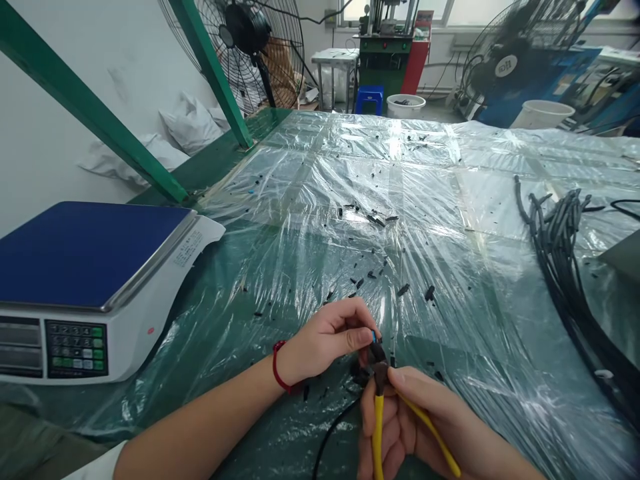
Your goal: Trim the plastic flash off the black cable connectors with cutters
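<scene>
My left hand (333,337) pinches the end of a black cable (334,427), where a bit of blue wire shows at my fingertips. My right hand (425,427) is wrapped round the yellow handles of a pair of pliers (379,393), whose dark jaws meet the cable end right at my left fingers. Both hands hover low over the near edge of a green table covered in clear plastic sheet (400,200). A red band circles my left wrist.
Small black offcuts (373,219) litter the plastic. A bundle of black cables (560,253) lies at the right. A weighing scale with a blue platter (95,280) stands at the left. Green frame struts, fans, buckets and machines stand beyond the table.
</scene>
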{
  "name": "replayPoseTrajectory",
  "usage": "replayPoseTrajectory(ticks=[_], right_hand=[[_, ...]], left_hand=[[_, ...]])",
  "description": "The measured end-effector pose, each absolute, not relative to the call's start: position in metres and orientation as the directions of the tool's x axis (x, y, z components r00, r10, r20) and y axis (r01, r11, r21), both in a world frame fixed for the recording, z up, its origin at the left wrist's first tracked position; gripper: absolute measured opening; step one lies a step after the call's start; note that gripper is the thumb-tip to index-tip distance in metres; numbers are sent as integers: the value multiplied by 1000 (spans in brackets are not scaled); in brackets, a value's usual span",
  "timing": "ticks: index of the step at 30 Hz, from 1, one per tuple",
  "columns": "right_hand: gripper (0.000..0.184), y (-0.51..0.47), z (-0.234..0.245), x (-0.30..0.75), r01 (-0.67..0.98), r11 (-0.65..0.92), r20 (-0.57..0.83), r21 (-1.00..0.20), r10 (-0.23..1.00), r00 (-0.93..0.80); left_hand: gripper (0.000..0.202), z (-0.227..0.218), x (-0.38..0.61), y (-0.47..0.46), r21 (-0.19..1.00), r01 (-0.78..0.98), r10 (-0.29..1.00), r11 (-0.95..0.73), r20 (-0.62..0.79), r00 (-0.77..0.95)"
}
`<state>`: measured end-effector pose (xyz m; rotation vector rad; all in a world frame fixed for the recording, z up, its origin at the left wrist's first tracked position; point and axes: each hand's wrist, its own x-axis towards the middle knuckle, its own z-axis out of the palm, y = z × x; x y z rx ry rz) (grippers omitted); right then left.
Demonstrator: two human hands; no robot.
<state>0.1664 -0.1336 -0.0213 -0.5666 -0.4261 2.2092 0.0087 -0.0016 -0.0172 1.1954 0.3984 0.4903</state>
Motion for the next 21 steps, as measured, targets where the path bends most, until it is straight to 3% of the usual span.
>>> replayPoseTrajectory(ticks=[17,21], right_hand=[[51,-134,-27,165,-638,-591,-289,-494,804,-521],[58,-134,-29,165,-553,-604,-349,-574,791,-502]], left_hand=[[26,-21,8,-2,929,-157,562,336,-64,825],[26,-18,8,-4,931,-155,551,329,-56,833]])
